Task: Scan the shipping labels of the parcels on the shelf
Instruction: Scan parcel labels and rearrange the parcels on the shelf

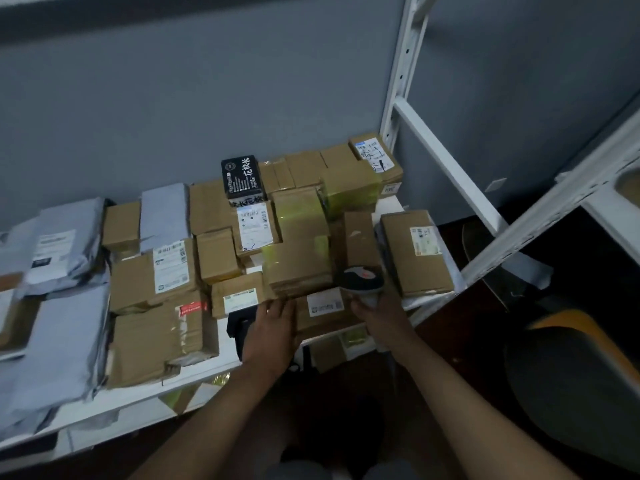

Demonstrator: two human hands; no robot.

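**Scanner held beside a labelled parcel at the shelf's front edge**

In the lower centre of the frame, the right hand [381, 315] curls round the handle of a grey and black handheld barcode scanner [360, 280], whose rounded head rises just above the fingers. The left hand [272, 336] lies with fingers fairly straight on the left end of a flat brown cardboard parcel [323, 315] at the front edge of the white metal shelf [221, 355]; it holds nothing. That parcel's white shipping label [325, 302] faces up, between the two hands and just left of the scanner. A small black box [238, 325] sits partly under the left wrist.

Behind, across the middle of the frame, brown cardboard boxes are packed closely together and stacked, several wrapped in yellowish tape. A black printed carton [243, 177] stands on top near the centre, with a white labelled box [255, 230] directly in front of it. Another brown box with a white label [415, 252] lies at the right end of the shelf, to the right of the scanner. Grey plastic mailer bags [65, 244] fill the left side of the frame. White perforated uprights of the rack [403, 74] rise at the upper right against a grey wall. A dark rounded seat with an orange edge [575, 372] sits at the lower right.
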